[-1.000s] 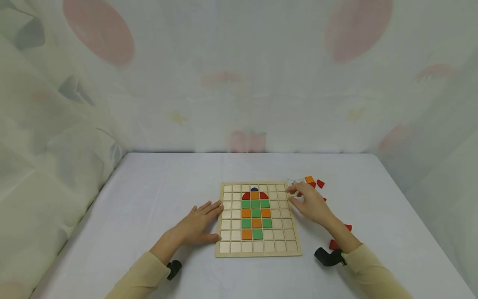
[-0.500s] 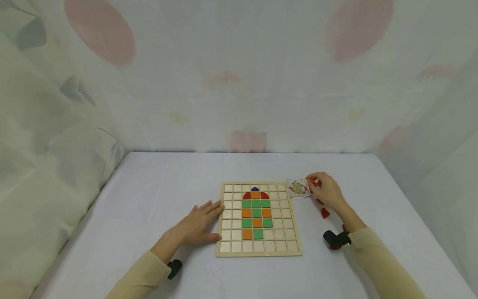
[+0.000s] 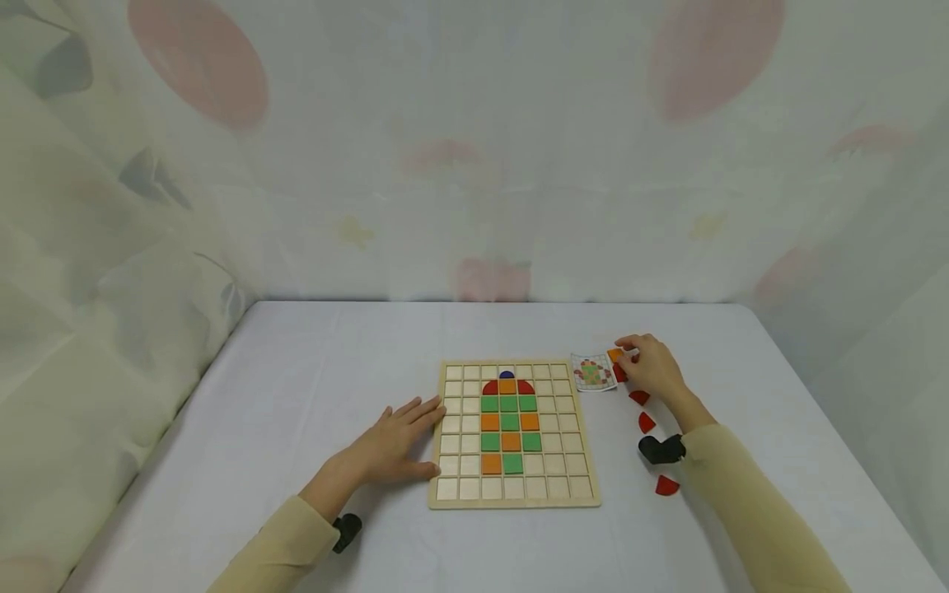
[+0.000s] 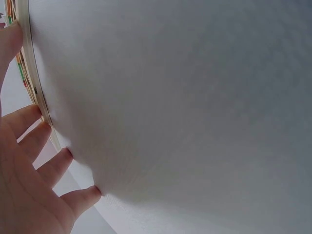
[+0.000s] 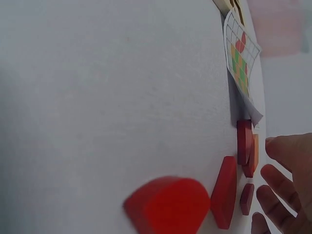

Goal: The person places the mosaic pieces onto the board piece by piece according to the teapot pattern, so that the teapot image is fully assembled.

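Note:
Along the left edge of a wooden grid board [image 3: 556, 492], my left hand [image 3: 389, 449] lies with fingers spread, thumb and fingertips at the frame. Green and orange square tiles, two red quarter-round pieces and a blue half-round piece form a figure on the grid. Right of the board, my right hand [image 3: 652, 368] is over an orange tile [image 3: 614, 355], thumb and index fingertips right at it. In the right wrist view, its fingers are loosely bent and apart, beside the orange tile [image 5: 256, 155]. A red piece [image 3: 619, 373] lies against that tile.
A small printed pattern card [image 3: 593, 373] with a curled edge lies between the board and the orange tile. More red quarter-round pieces [image 3: 647, 422] trail toward the front, one [image 3: 667, 486] below the black wrist camera [image 3: 660, 449]. A white cloth covers the table.
My right hand has moved from the board's upper right edge across the card to the orange tile, uncovering the card and several red pieces. The left hand has stayed put.

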Tool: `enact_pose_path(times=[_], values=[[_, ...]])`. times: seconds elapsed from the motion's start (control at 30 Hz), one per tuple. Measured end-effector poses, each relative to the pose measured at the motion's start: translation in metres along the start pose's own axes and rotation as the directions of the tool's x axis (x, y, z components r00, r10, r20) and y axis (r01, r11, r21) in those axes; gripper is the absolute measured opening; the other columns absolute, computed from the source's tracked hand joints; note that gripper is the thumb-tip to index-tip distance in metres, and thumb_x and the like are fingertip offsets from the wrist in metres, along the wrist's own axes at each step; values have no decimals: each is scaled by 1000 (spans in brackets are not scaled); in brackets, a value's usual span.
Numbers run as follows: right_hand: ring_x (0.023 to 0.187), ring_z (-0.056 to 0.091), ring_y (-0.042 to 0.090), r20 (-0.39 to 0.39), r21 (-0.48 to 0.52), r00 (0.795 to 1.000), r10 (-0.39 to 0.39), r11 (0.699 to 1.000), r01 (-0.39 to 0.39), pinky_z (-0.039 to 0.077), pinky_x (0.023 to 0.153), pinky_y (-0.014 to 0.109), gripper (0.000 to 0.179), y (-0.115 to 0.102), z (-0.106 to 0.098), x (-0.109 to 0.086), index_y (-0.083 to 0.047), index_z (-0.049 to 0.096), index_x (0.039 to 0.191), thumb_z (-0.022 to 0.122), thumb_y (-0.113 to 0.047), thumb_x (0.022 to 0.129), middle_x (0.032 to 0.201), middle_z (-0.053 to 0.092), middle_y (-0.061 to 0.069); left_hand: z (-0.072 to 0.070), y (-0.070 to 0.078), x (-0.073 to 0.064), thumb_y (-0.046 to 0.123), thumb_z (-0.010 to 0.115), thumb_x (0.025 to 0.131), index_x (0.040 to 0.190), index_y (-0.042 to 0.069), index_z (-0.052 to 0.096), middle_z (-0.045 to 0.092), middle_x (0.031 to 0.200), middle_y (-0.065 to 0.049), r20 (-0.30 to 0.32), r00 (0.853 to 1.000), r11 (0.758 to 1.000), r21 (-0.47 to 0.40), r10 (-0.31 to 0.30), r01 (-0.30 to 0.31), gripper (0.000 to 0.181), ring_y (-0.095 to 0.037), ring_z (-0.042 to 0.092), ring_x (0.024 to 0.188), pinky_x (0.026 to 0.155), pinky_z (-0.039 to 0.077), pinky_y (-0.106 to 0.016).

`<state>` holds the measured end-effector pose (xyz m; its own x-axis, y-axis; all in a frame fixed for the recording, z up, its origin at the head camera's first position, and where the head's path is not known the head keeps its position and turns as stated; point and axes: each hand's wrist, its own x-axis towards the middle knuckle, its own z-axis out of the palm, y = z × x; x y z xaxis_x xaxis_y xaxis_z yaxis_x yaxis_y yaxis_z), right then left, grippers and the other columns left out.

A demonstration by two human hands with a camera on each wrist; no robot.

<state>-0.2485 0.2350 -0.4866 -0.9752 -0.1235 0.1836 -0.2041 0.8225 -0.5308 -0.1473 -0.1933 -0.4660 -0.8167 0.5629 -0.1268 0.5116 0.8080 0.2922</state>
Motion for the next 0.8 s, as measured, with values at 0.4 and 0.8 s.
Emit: enact_pose_path(times=[0.4, 0.8], values=[[87, 53, 32, 61, -38, 998, 20, 999, -18, 44, 74, 45, 30, -1, 1, 9, -1, 60, 114, 58, -15, 87, 107, 56, 22, -1, 0, 0, 47, 68, 79, 145, 13, 30, 24, 152, -4, -8, 1000, 1000, -12, -5, 5, 83, -35, 22, 137, 101, 20, -67], [91, 52, 35, 107, -56, 991, 86, 995, -80, 45, 76, 47, 30, -2, 0, 14, -2, 60, 109, 56, -24, 89, 105, 54, 21, -2, 3, -1, 46, 67, 79, 145, 12, 31, 24, 152, -5, 0, 1000, 1000, -12, -8, 8, 82, -35, 22, 138, 101, 20, -66]])
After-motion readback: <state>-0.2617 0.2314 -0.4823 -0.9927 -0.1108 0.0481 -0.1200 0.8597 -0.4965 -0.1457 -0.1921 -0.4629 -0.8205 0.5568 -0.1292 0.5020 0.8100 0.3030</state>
